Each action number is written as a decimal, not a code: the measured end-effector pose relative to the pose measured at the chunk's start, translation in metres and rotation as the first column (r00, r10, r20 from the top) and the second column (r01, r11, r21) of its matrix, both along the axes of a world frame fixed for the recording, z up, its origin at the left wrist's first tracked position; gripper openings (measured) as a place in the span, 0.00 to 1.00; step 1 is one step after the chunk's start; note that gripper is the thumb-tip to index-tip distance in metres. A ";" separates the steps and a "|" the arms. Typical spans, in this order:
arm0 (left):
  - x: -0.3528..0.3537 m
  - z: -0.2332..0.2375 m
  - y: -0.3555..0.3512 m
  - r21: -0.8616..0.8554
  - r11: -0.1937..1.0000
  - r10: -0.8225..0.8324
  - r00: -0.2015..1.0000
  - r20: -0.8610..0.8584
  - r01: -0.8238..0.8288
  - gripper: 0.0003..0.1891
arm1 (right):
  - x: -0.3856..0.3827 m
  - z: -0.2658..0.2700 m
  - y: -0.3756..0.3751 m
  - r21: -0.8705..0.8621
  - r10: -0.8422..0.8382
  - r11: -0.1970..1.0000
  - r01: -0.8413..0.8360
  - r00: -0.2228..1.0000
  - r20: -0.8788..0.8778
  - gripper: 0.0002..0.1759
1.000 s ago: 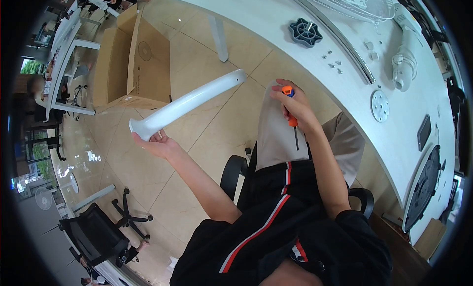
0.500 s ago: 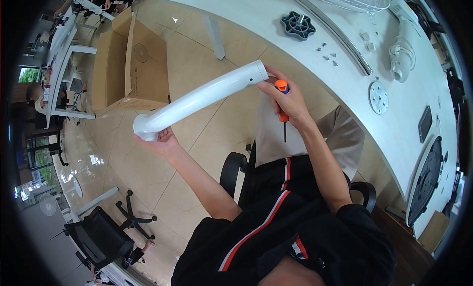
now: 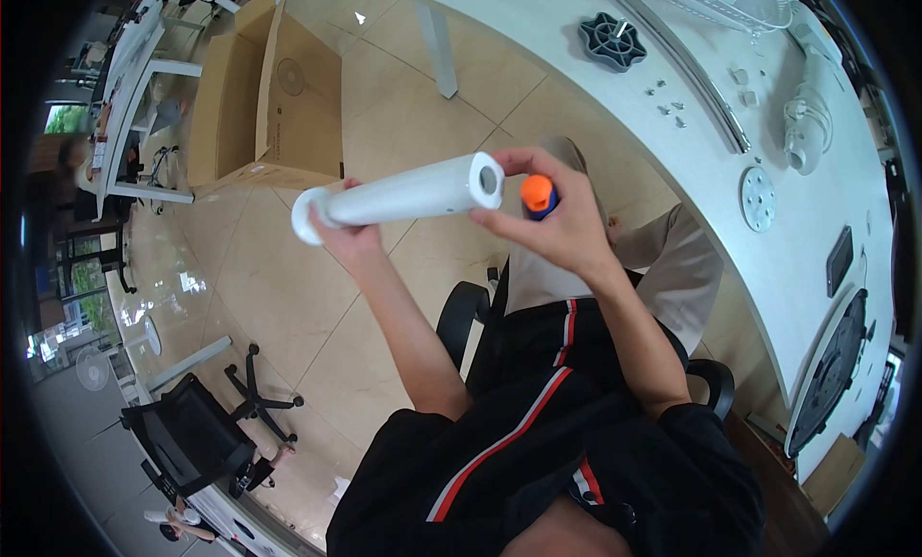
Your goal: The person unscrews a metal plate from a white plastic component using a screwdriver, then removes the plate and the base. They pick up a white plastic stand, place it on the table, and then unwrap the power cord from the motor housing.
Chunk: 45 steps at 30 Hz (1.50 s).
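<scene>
A white tube (image 3: 408,191) with a flared base is held up in front of me, its hollow end turned to the right and toward the camera. My left hand (image 3: 352,232) wraps around it just beside the flared end. At the hollow end, the thumb and index finger of my right hand (image 3: 562,211) are spread around the rim. That same hand keeps a screwdriver (image 3: 538,194) with an orange and blue handle in its palm; its shaft is hidden.
On the curved white table (image 3: 538,29) to my right lie a dark star-shaped knob (image 3: 612,42), several small screws, a metal rod (image 3: 706,82), a round white disc (image 3: 758,199), a phone (image 3: 839,261) and a round black base (image 3: 828,375). An open cardboard box (image 3: 303,106) stands on the floor.
The tube has swung so that its hollow end faces the camera, with its flared end raised and moved right. The screwdriver has turned, handle end toward the camera.
</scene>
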<state>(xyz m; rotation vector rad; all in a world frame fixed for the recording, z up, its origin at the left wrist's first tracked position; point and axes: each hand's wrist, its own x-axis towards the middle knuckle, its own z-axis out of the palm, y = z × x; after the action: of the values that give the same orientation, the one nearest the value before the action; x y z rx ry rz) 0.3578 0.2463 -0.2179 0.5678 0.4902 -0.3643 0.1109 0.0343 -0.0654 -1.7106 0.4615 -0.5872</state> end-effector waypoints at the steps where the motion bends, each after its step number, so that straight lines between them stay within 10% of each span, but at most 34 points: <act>1: -0.006 0.004 -0.015 0.049 0.999 -0.012 0.999 0.042 0.010 0.31 | 0.003 0.003 0.009 -0.020 0.015 1.000 -0.015 0.999 0.028 0.30; 13: -0.074 0.003 -0.087 -0.281 0.872 -0.454 0.876 -0.164 0.400 0.40 | 0.010 0.004 0.027 -0.213 -0.018 0.976 0.038 0.996 0.092 0.30; 24: -0.096 0.022 -0.088 -0.131 0.874 -0.475 0.879 -0.026 0.469 0.35 | 0.009 0.004 0.031 -0.187 0.048 0.982 -0.030 0.995 0.090 0.32; 27: -0.090 0.001 -0.086 -0.226 0.834 -0.502 0.862 0.064 0.503 0.32 | 0.009 0.002 0.033 -0.195 0.062 0.980 -0.037 0.990 0.128 0.31; 31: -0.092 0.012 -0.079 -0.756 0.534 -0.608 0.793 -0.032 0.379 0.19 | 0.008 0.003 0.035 -0.224 0.098 0.972 -0.065 0.985 0.140 0.30; 45: -0.069 0.040 -0.090 -0.151 0.982 -0.100 0.991 0.094 0.113 0.34 | 0.000 -0.011 0.016 -0.245 -0.109 0.968 0.049 0.965 -0.239 0.26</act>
<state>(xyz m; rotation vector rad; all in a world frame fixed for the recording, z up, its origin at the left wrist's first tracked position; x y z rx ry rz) 0.2885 0.1563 -0.1775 0.4568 0.3456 -0.4744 0.1112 0.0504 -0.0767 -2.0154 0.6639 -0.4997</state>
